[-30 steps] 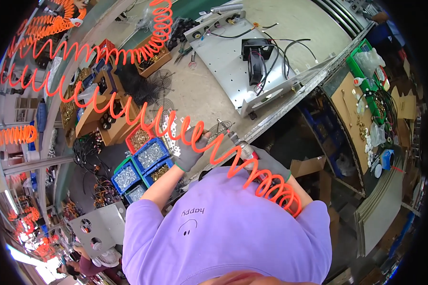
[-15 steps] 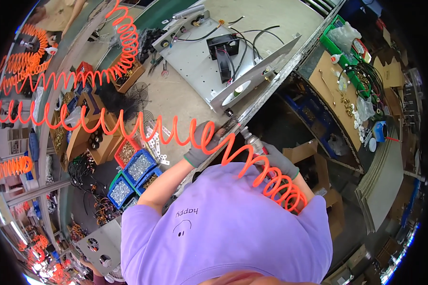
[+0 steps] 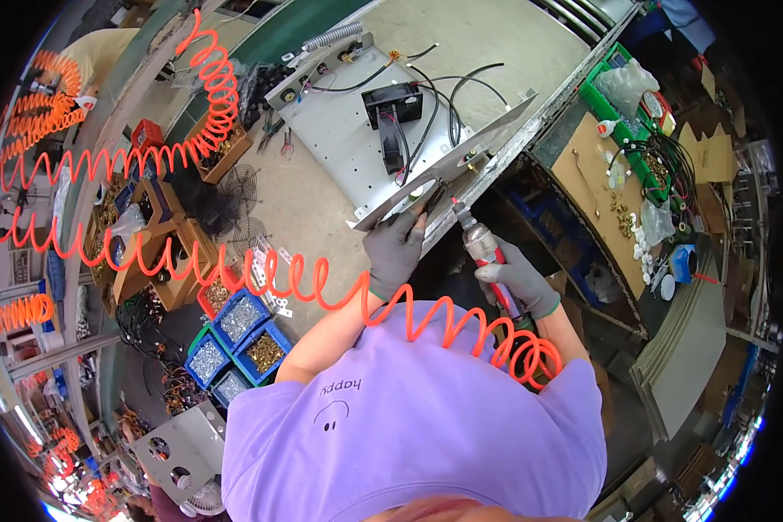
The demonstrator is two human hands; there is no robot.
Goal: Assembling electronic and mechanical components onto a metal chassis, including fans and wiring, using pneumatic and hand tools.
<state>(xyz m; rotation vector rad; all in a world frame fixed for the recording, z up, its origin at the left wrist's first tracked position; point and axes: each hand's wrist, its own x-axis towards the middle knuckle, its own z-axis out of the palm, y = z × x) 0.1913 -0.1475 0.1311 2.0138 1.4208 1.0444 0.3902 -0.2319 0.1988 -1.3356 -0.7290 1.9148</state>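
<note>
My right hand (image 3: 524,280), in a grey glove, is wrapped round a red and silver air screwdriver (image 3: 484,247). The driver's tip points up toward the near upright panel of a sheet-metal chassis (image 3: 339,143) on the bench. An orange coiled air hose (image 3: 431,317) loops across in front of my body. My left hand (image 3: 394,250), also gloved, is at that panel's near side, its fingers closed at a small dark piece that I cannot make out. A black fan (image 3: 393,122) with loose black cables is inside the chassis.
Blue bins (image 3: 240,318) of small metal hardware and open cardboard boxes (image 3: 170,252) stand left. Pliers (image 3: 287,146) and wire fan guards (image 3: 239,187) lie beyond. To the right, a side table (image 3: 574,157) carries a green tray (image 3: 613,100) and brass fittings.
My left hand has moved from the bench edge up to the chassis panel. My right hand has raised the screwdriver toward it, bringing more of the tool into sight. The view has shifted slightly.
</note>
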